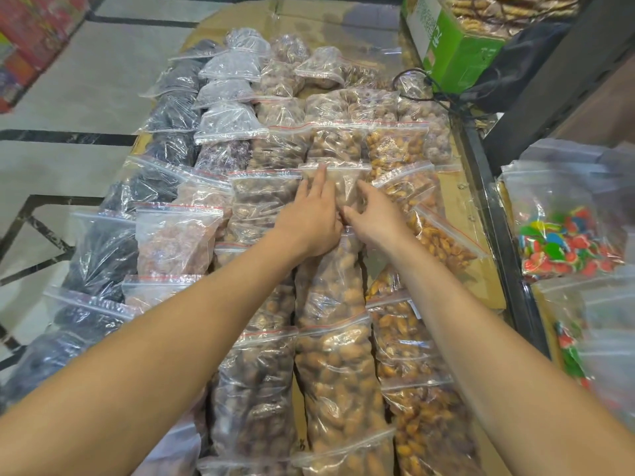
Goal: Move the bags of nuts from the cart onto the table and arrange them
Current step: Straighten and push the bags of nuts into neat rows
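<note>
Several clear zip bags of nuts and dried fruit lie in overlapping columns on a cardboard-covered table (460,207). Both my hands reach to one bag of pale brown nuts (343,187) in the middle column. My left hand (311,218) lies flat on its left side with fingers straight, fingertips near the bag's zip edge. My right hand (372,218) touches its right side with fingers slightly bent; whether it pinches the plastic is unclear. Below it the same column continues with more bags of brown nuts (336,359).
Dark fruit bags (103,255) fill the left column and orange nut bags (409,341) the right one. A green box (453,46) and a black cable (426,87) sit at the far right. Bags of coloured candy (567,242) lie on a surface to the right.
</note>
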A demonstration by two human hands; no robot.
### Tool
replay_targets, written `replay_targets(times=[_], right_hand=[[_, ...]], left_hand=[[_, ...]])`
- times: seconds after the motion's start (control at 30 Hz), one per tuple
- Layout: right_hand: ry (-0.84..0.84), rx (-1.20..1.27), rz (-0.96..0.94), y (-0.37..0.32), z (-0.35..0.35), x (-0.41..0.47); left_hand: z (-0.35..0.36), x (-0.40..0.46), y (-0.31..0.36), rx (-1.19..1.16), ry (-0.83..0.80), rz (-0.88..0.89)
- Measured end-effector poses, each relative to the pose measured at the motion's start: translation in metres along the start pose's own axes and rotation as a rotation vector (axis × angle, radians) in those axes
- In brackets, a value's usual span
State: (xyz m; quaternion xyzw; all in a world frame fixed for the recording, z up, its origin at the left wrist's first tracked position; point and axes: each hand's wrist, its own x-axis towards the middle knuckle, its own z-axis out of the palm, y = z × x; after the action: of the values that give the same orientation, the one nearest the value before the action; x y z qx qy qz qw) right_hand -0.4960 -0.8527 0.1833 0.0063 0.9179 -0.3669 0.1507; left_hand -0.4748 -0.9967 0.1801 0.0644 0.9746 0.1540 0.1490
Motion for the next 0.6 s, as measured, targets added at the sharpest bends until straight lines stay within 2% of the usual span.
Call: replay_targets(times=[0.13,0.23,0.3,0.4,0.5,0.6], right_hand=[[-0.079,-0.104,0.032,0.011,0.003,-0.005],[-0.057,-0.194,-0.077,0.009,0.007,-0.004],[-0.098,-0.314,-0.162,0.010,0.008,-0.002],[-0.179,-0.427,-0.180,0.010,0.002,0.002],[-0.212,-0.462,-0.187,0.003,0.002,0.000],[-0.164,-0.438,-0.195,0.001,-0.001,-0.007]], left_hand=[[0.001,-0.001,0.005,0.122,-0.026,0.050],[0.001,0.003,0.001,0.206,-0.042,-0.005],[0.003,0.004,0.003,0.179,-0.062,-0.040],[0.007,0.001,0.009,0.110,-0.114,-0.052],[0.006,0.002,0.008,0.137,-0.135,-0.098],[0.002,-0.003,0.013,0.086,-0.146,-0.084]])
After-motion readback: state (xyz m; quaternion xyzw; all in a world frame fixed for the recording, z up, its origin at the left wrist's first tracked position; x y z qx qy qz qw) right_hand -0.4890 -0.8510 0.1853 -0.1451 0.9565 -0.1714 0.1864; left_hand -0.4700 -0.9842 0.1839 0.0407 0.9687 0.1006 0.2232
